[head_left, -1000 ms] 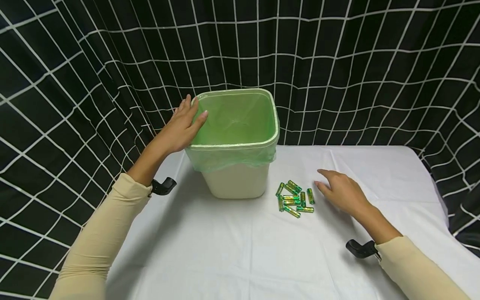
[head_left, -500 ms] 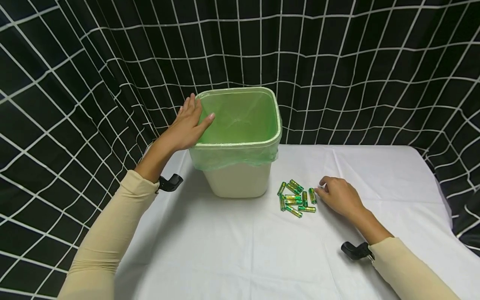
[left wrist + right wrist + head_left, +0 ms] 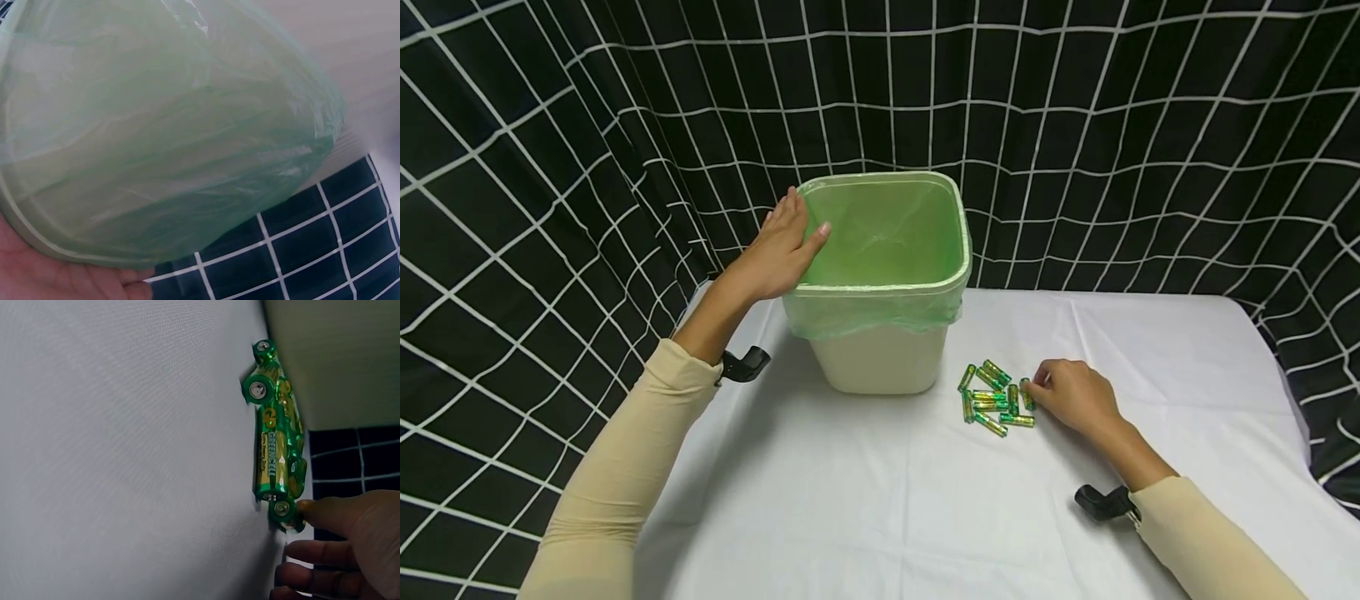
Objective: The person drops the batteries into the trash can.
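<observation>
My left hand [image 3: 778, 257] rests against the left rim of a pale waste bin [image 3: 880, 362], fingers straight along its outside and thumb over the inner edge. A thin green bin liner [image 3: 880, 308] lines the bin and folds down over its rim; in the left wrist view the liner [image 3: 175, 137] fills most of the picture above the palm. At the right end of a cluster of green-and-gold batteries [image 3: 990, 406], my right hand [image 3: 1078, 396] pinches the outermost battery [image 3: 1027, 394]. The right wrist view shows a digit pressed to that battery [image 3: 282, 509], with the other fingers curled below.
A white cloth [image 3: 820, 500] covers the table under the bin and batteries. Black curtain with white grid lines [image 3: 1075, 150] hangs close behind and along both sides. Black wrist cameras [image 3: 745, 364] jut from both cuffs.
My right hand has moved left to the outermost battery, its fingers curling in onto it. The left hand stays on the bin rim; the whole view has shifted slightly.
</observation>
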Tool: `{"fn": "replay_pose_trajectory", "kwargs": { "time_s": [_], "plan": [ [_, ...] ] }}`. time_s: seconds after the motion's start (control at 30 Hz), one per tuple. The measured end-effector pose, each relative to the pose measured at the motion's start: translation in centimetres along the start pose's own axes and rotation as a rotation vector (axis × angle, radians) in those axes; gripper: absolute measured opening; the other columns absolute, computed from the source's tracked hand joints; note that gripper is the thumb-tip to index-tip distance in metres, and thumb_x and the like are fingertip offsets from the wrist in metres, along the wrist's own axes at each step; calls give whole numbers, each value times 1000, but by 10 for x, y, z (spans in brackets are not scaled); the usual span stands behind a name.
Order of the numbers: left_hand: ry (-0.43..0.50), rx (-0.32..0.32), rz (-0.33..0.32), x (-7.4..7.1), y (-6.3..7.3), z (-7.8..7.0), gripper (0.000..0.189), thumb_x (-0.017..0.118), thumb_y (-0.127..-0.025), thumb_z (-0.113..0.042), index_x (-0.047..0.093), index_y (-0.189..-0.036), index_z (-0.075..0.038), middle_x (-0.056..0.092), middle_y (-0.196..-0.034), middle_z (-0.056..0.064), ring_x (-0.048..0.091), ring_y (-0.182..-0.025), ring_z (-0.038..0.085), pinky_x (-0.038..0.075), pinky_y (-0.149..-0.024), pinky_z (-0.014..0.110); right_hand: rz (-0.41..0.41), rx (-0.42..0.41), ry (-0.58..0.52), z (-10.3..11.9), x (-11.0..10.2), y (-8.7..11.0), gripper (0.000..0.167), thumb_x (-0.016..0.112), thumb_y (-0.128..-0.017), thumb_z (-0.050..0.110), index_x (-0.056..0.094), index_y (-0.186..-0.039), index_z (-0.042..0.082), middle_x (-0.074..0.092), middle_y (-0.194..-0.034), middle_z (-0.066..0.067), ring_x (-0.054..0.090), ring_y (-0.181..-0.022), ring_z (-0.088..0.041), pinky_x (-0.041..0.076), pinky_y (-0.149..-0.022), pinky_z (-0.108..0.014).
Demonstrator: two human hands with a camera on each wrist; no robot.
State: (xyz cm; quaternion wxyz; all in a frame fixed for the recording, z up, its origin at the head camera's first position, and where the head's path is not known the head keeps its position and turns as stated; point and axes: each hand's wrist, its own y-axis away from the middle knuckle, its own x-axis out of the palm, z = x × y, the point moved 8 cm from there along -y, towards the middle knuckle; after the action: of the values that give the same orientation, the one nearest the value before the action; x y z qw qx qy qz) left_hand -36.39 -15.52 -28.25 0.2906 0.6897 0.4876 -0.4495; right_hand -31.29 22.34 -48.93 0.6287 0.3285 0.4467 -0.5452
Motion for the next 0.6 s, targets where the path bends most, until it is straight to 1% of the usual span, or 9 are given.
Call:
{"fn": "replay_pose_trajectory", "kwargs": {
  "time_s": [0.17,0.4,0.6],
  "plan": [
    [-10,-1,8,1,0,0,81,22,-110,-52,-6,-157,8,-19,-165,19,-17,-153,27,-8,-125,43,-5,11,7,2,2,-1,24,75,-90,29,70,-75,11,64,-68,1,55,-61,-18,39,-47,-36],
    [-23,-4,-6,1,1,-1,82,21,-109,-54,-6,-157,7,-18,-166,17,-18,-153,24,-9,-125,40,33,17,-10,3,5,0,19,77,-86,27,70,-76,12,65,-71,0,55,-62,-18,40,-48,-36],
    [-23,-8,-16,2,2,1,83,21,-109,-55,-6,-157,6,-18,-166,17,-17,-153,23,-9,-124,39,27,31,-33,1,-1,-4,18,76,-87,22,68,-77,9,64,-71,-2,55,-64,-19,41,-51,-36]
  ]
}}
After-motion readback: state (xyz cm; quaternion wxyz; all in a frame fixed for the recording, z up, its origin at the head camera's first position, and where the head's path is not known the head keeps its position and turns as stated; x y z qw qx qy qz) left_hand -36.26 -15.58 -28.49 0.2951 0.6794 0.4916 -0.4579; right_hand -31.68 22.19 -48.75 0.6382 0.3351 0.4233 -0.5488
